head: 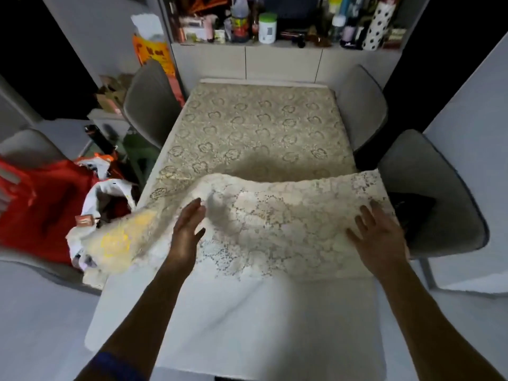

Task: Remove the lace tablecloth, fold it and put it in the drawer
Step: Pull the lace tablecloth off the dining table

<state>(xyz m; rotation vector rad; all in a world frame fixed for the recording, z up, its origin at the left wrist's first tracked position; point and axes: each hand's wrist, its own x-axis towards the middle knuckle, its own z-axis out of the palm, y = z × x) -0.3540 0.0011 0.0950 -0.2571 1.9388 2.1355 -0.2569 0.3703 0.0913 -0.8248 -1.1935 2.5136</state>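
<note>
Here my lace tablecloth (255, 127) lies over the far part of the white table (233, 320), and its near edge is folded back on itself into a doubled band that runs across the table from side to side. The near part of the tabletop is bare. At the left end the doubled band droops off the table edge, over a white bag (110, 196) that sits next to a red bag (41, 213) on a grey chair (24, 149).

My left hand (188, 229) is over the folded band, edge-on, with fingers straight and together, gripping nothing; whether it touches the lace I cannot tell. My right hand (380, 237) lies flat on the right end of the band, palm down, fingers spread and straight, pressing the lace without clutching it.

Grey chairs stand on both sides of the table, and beyond its far end a cabinet (283, 61) carries a crowd of bottles and jars.
</note>
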